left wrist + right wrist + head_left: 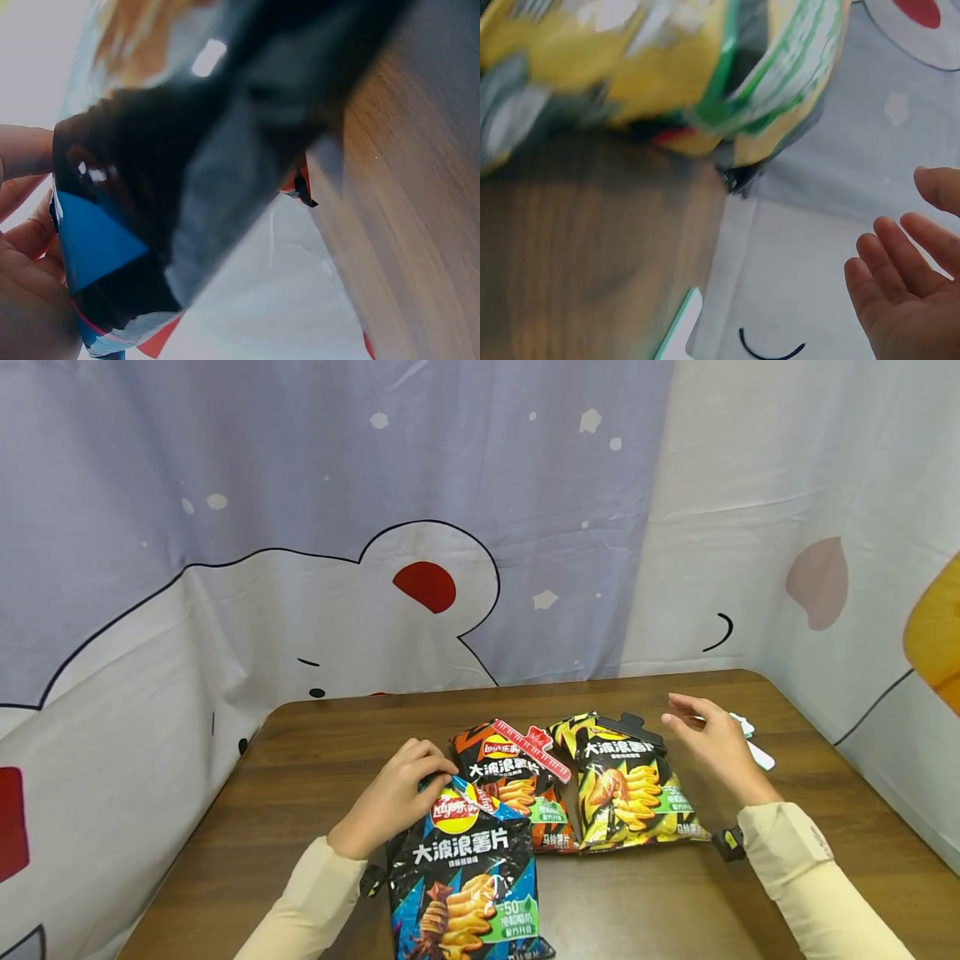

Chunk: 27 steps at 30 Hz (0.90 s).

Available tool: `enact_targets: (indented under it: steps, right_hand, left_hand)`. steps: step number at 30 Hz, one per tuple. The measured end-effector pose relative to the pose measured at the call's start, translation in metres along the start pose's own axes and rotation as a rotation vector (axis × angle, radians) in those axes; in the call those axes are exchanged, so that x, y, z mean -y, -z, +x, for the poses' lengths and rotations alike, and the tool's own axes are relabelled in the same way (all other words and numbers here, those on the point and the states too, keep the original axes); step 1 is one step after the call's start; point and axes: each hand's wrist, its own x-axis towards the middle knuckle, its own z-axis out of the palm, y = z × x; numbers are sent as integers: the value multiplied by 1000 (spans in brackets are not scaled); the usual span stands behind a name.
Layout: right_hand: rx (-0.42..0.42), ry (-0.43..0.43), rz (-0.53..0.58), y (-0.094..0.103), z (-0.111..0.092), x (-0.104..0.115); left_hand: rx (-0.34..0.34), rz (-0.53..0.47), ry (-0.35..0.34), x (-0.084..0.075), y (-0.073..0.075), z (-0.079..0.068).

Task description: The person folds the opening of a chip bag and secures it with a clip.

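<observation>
My left hand (399, 792) pinches the folded top of a blue-and-black bag of potato chips (468, 881), which hangs partly in front of an orange-and-black chip bag (517, 785). A red ruler-patterned bag clip (531, 750) sits across the top of that orange bag. To the right lies a yellow-and-black chip bag (628, 797) with a black bag clip (632, 730) on its top. Beside it my right hand (716, 747) hovers with loosely bent fingers, holding nothing; the right wrist view shows its palm bare. A white clip (761, 755) lies behind this hand, partly hidden by it.
A brown wooden table (315, 760) carries everything. Its back edge meets a patterned curtain (555, 568), which also hangs along the left and right sides. The white clip's tip (679, 326) shows low in the right wrist view.
</observation>
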Motion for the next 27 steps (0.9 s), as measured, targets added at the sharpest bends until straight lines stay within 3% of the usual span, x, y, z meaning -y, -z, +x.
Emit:
enact_targets:
  steps: [10,27]
  right_hand:
    - [-50,-37,-68,5,7,-27]
    - [-22,-120,-193,20,19,-62]
  left_hand:
    - [-16,17,-13,0,-2,0]
    - [-1,19,-7,0,-2,-1]
